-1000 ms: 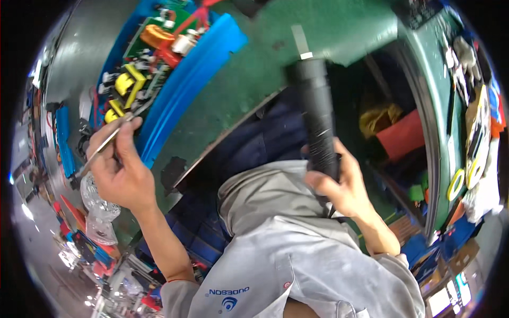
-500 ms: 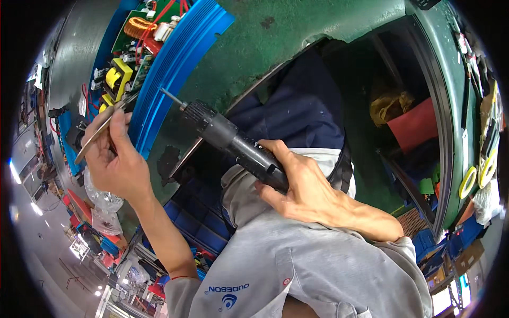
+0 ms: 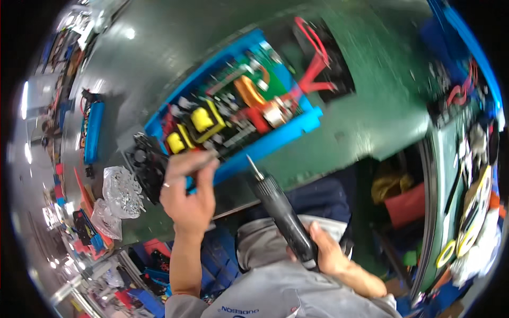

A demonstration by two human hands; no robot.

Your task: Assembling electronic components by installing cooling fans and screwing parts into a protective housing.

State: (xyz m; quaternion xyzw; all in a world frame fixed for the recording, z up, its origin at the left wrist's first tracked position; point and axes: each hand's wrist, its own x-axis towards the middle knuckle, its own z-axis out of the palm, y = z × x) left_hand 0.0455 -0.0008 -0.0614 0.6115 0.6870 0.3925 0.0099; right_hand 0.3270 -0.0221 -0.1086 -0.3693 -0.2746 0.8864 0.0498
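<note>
My right hand (image 3: pixel 331 249) is wrapped round a black electric screwdriver (image 3: pixel 281 212). Its thin metal bit points up and left, close to the near side of a blue metal housing (image 3: pixel 291 130). My left hand (image 3: pixel 191 193) is closed at the housing's near left end. A slim metal tool, apparently tweezers, lies in its fingers, though motion smears it now. Inside the housing sits a green circuit board (image 3: pixel 275 82) with yellow transformers (image 3: pixel 204 121), a copper coil (image 3: pixel 248 91) and other parts. Thick red wires (image 3: pixel 318 63) come off its right end.
A black fan-like part (image 3: pixel 142 159) stands against the housing's left end. Clear plastic bags (image 3: pixel 122 193) lie at the left, with another blue unit (image 3: pixel 92 130) beyond. At the right are a yellow tape roll (image 3: pixel 446 253) and another blue housing (image 3: pixel 472 47).
The view has swung left, so the whole blue housing now shows. The screwdriver has tilted more upright, its bit still near the housing's side. My left hand stays closed beside the housing.
</note>
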